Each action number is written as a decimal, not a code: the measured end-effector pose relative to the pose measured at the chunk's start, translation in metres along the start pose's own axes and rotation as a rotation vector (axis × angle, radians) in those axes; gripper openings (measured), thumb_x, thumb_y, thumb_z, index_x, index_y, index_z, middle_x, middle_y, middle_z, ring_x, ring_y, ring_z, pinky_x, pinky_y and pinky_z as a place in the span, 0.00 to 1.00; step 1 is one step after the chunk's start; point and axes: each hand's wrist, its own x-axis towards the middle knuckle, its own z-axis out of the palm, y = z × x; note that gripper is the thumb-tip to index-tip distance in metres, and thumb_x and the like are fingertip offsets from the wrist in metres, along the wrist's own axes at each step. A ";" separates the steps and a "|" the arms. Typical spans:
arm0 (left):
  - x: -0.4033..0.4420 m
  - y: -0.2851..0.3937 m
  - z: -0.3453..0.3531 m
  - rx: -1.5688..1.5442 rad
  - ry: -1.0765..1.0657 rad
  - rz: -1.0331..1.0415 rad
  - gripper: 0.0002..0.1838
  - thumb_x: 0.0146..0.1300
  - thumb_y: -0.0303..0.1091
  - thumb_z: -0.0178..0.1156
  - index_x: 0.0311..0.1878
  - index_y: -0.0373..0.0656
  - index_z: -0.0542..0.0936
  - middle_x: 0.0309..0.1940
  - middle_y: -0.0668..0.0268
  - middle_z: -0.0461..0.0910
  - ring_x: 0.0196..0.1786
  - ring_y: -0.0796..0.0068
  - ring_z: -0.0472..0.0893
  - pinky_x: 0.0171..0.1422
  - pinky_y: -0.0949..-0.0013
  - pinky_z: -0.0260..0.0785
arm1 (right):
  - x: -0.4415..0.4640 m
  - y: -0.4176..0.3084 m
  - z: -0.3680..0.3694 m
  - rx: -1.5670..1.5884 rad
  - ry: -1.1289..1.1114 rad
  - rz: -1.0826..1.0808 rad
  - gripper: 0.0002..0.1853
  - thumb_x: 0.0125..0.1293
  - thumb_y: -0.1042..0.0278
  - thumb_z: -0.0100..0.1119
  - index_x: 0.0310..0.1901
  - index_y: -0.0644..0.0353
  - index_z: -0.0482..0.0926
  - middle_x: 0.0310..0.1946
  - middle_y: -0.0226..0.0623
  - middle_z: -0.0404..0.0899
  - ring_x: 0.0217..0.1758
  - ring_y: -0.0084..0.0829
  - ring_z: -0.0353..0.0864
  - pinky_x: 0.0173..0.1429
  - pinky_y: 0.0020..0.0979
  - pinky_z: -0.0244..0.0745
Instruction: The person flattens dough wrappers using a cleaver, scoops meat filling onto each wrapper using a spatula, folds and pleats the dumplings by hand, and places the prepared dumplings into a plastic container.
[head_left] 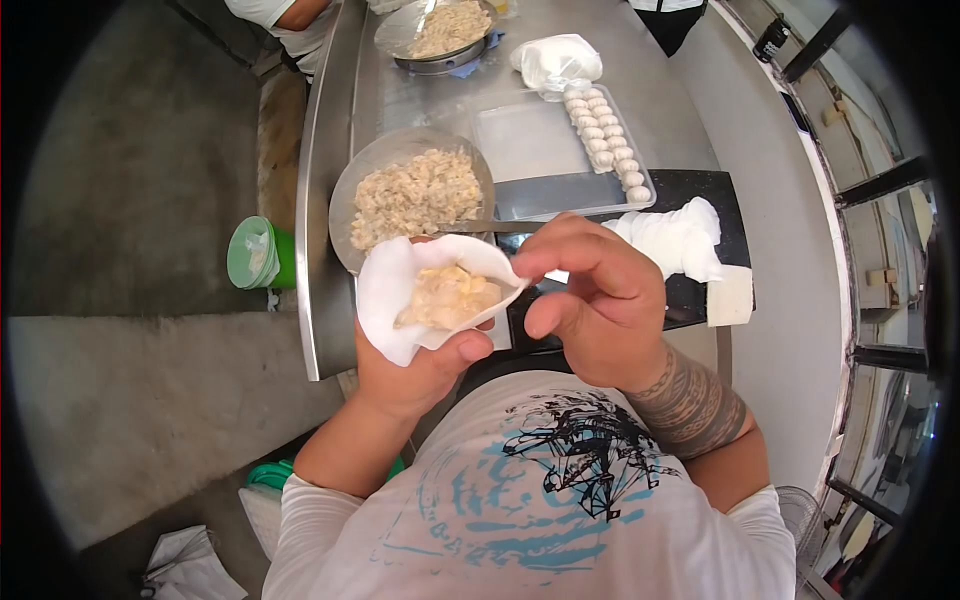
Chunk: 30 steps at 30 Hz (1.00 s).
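Note:
My left hand point(405, 375) cups a round white dumpling wrapper point(380, 285) from below, its thumb along the near edge. A lump of pale, chunky filling point(450, 297) sits in the wrapper, whose sides curve up around it. At the wrapper's right edge is my right hand point(605, 295); its index fingertip touches the drawn-out corner, while the thumb stays apart below. Just beyond my hands, a metal bowl point(345, 200) holds more filling. The flat handle of a utensil point(475, 227) extends from that bowl, its other end hidden.
A clear tray point(520, 215) holds rows of white dumplings point(598, 130), with a white plastic bag point(560, 62) at its far corner. White wrappings point(680, 238) lie right on a black board point(715, 190). A second bowl point(400, 35) stands farther back. A green bucket point(282, 255) is left of the steel table point(325, 180).

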 end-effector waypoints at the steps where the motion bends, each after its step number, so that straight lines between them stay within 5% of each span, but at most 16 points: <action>1: -0.002 -0.004 0.015 0.031 0.071 0.001 0.40 0.57 0.26 0.81 0.71 0.35 0.70 0.60 0.56 0.83 0.64 0.65 0.83 0.65 0.62 0.80 | -0.003 -0.002 -0.004 0.035 0.016 0.025 0.14 0.65 0.69 0.77 0.49 0.63 0.87 0.43 0.39 0.87 0.43 0.30 0.84 0.51 0.31 0.79; 8: -0.003 -0.006 0.063 0.694 0.022 -0.028 0.28 0.56 0.24 0.80 0.59 0.34 0.81 0.57 0.57 0.84 0.60 0.68 0.83 0.63 0.65 0.78 | -0.015 -0.018 -0.057 -0.136 0.010 -0.009 0.12 0.64 0.67 0.78 0.46 0.62 0.88 0.43 0.38 0.85 0.43 0.31 0.83 0.51 0.30 0.79; 11: 0.009 -0.012 0.074 0.688 -0.153 0.142 0.26 0.54 0.22 0.79 0.57 0.34 0.83 0.58 0.56 0.84 0.60 0.68 0.83 0.64 0.65 0.77 | -0.017 -0.026 -0.069 -0.053 0.022 0.047 0.10 0.65 0.68 0.76 0.44 0.61 0.87 0.43 0.38 0.84 0.44 0.33 0.83 0.51 0.31 0.78; 15: 0.009 -0.026 0.098 0.750 -0.070 0.161 0.28 0.54 0.22 0.78 0.59 0.34 0.81 0.60 0.56 0.82 0.59 0.68 0.84 0.64 0.65 0.78 | -0.025 -0.029 -0.093 -0.061 -0.079 0.053 0.08 0.67 0.70 0.74 0.44 0.61 0.86 0.43 0.39 0.83 0.44 0.35 0.83 0.51 0.31 0.78; 18: -0.001 -0.057 0.117 0.193 0.145 0.082 0.30 0.55 0.21 0.79 0.62 0.34 0.79 0.60 0.56 0.82 0.59 0.70 0.84 0.63 0.66 0.79 | -0.028 -0.035 -0.108 -0.162 -0.141 -0.008 0.08 0.71 0.68 0.71 0.45 0.62 0.84 0.43 0.38 0.82 0.45 0.31 0.81 0.52 0.31 0.77; 23: -0.014 -0.061 0.125 0.444 0.182 -0.067 0.33 0.55 0.21 0.81 0.64 0.35 0.78 0.61 0.56 0.82 0.58 0.72 0.84 0.62 0.66 0.80 | -0.028 -0.050 -0.128 -0.179 -0.167 -0.009 0.08 0.73 0.68 0.70 0.45 0.64 0.83 0.43 0.37 0.81 0.46 0.29 0.80 0.54 0.30 0.76; 27: -0.009 -0.062 0.129 0.581 -0.018 0.041 0.32 0.55 0.20 0.80 0.64 0.36 0.78 0.61 0.56 0.83 0.58 0.72 0.84 0.62 0.67 0.80 | -0.030 -0.056 -0.135 -0.087 -0.159 0.118 0.05 0.71 0.73 0.69 0.44 0.63 0.84 0.40 0.38 0.83 0.42 0.33 0.82 0.51 0.32 0.78; 30: -0.005 -0.077 0.146 0.482 0.130 0.129 0.29 0.57 0.20 0.79 0.62 0.36 0.79 0.58 0.57 0.83 0.56 0.73 0.84 0.60 0.68 0.80 | -0.033 -0.054 -0.142 -0.128 -0.174 0.100 0.05 0.70 0.74 0.69 0.45 0.63 0.85 0.39 0.39 0.84 0.41 0.34 0.84 0.50 0.33 0.79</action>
